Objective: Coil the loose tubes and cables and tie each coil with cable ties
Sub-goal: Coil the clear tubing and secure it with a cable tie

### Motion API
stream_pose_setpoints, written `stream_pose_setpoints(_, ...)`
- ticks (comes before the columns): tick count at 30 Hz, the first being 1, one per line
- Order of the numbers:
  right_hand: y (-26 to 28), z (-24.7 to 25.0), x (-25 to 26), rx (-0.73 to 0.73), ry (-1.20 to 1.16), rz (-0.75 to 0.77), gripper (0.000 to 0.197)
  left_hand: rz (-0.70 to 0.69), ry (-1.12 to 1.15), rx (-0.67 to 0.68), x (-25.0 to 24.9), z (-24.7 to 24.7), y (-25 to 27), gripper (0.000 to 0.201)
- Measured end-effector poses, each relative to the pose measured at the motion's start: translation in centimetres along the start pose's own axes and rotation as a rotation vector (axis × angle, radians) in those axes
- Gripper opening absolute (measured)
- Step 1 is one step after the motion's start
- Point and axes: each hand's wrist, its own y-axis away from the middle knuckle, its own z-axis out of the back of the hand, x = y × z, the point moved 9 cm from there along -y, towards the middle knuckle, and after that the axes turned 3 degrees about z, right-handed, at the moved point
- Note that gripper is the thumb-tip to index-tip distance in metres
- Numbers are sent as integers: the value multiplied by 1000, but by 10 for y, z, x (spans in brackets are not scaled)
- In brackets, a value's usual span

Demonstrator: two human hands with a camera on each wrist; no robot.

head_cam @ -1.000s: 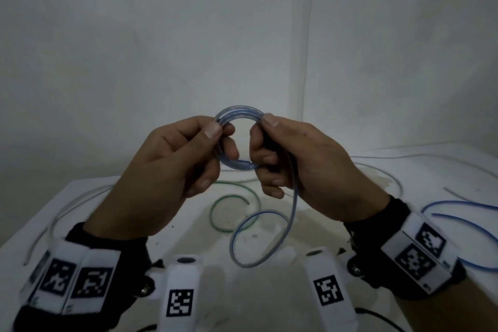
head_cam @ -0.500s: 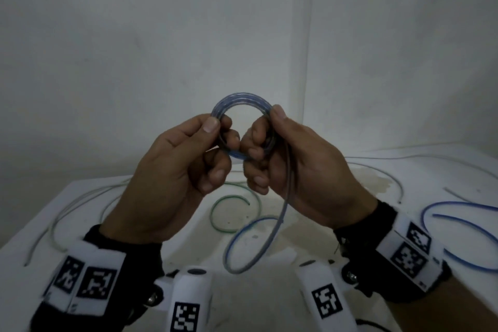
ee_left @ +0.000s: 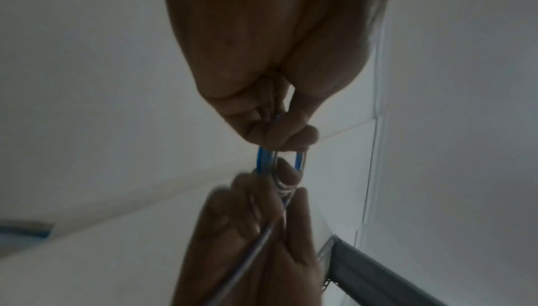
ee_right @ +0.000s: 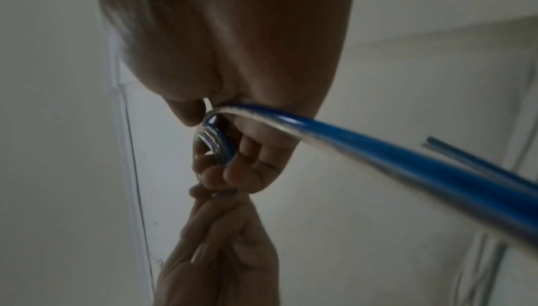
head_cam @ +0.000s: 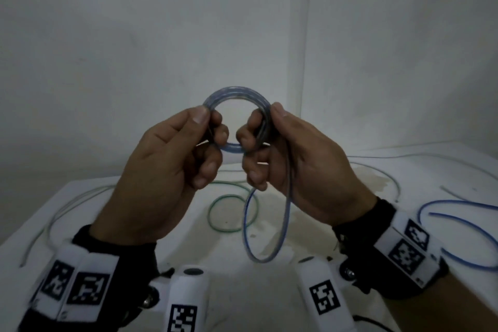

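Note:
I hold a small coil of clear blue tube [head_cam: 235, 92] up in front of me, above the white table [head_cam: 350, 229]. My left hand [head_cam: 207, 127] pinches the coil's left side between thumb and fingers. On the coil's right side my right hand [head_cam: 262, 127] grips the turns. The tube's loose tail [head_cam: 269, 259] hangs from the right hand in a long loop down towards the table. The right wrist view has the blue tube [ee_right: 393, 161] running out of the fingers. In the left wrist view the coil [ee_left: 279, 161] sits edge-on between both hands.
A green tube loop [head_cam: 229, 213] lies on the table below my hands. Thin pale tubes [head_cam: 62, 213] trail over the left side, another clear one [head_cam: 382, 172] over the right. A blue tube [head_cam: 458, 226] curves at the right edge. No cable ties show.
Both hands rose with the coil and moved slightly apart, so the ring now shows wide between them. The hanging tail loop has grown narrower and longer.

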Motion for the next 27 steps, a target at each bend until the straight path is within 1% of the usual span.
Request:
stream_pose_setpoints(1, -1, -4, -2, 8, -51, 5, 33, 15, 57, 13, 2, -2, 0, 22)
stream_pose_setpoints(2, -1, -5, -4, 16, -57, -10, 34, 37, 67, 31, 5, -3, 0, 23)
stream_pose_setpoints(4, 1, 2, -4, 19, 75, -66, 37, 70, -52, 63, 8, -1, 0, 27)
stream_pose_setpoints(5, 2, 6, -2, 13, 144, -81, 37, 64, -114, 69, 7, -1, 0, 28)
stream_pose_setpoints(6, 2, 8, 0, 4, 167, -78, 36, 45, -140, 65, 6, -1, 0, 27)
stream_pose_setpoints(7, 3, 7, 1, -8, 136, -61, 35, 29, -119, 46, 4, 0, 0, 25)
stream_pose_setpoints(9, 1, 1, -1, -14, 22, -9, 34, 26, 3, 10, 4, -1, 0, 22)
stream_pose_setpoints(10, 0, -2, -2, -6, 0, 0, 34, 35, 45, 15, 5, -2, 0, 23)
stream_pose_setpoints(11, 1, -3, -4, 8, 23, -13, 34, 50, 36, 29, 7, -2, 0, 25)
stream_pose_setpoints(13, 4, 1, -4, 41, 165, -74, 33, 59, -109, 42, 7, 3, 0, 28)
stream_pose_setpoints(15, 5, 4, 0, 34, 218, -80, 32, 12, -184, 25, 1, 6, -1, 27)
stream_pose_setpoints(16, 5, 3, 1, 21, 183, -60, 32, -11, -153, 7, 0, 7, -1, 26)
stream_pose_setpoints(18, 3, -3, -1, 8, 91, -15, 32, -11, -13, -18, 0, 5, -1, 24)
stream_pose_setpoints(19, 2, -5, -2, 13, 70, -6, 32, 5, 35, -8, 2, 4, 0, 24)
stream_pose_setpoints(20, 3, -7, -3, 26, 81, -15, 32, 28, 34, 16, 4, 2, 0, 25)
stream_pose_setpoints(22, 5, -2, -2, 50, 200, -70, 33, 63, -114, 55, 7, 4, 0, 28)
stream_pose_setpoints(24, 6, 4, 2, 38, 280, -83, 32, 39, -238, 58, 5, 4, -1, 27)
stream_pose_setpoints(25, 6, 4, 3, 19, 253, -64, 31, 15, -230, 41, 4, 4, -1, 26)
stream_pose_setpoints(27, 4, 2, 1, -6, 159, -17, 30, 0, -104, 7, 4, 2, -1, 26)
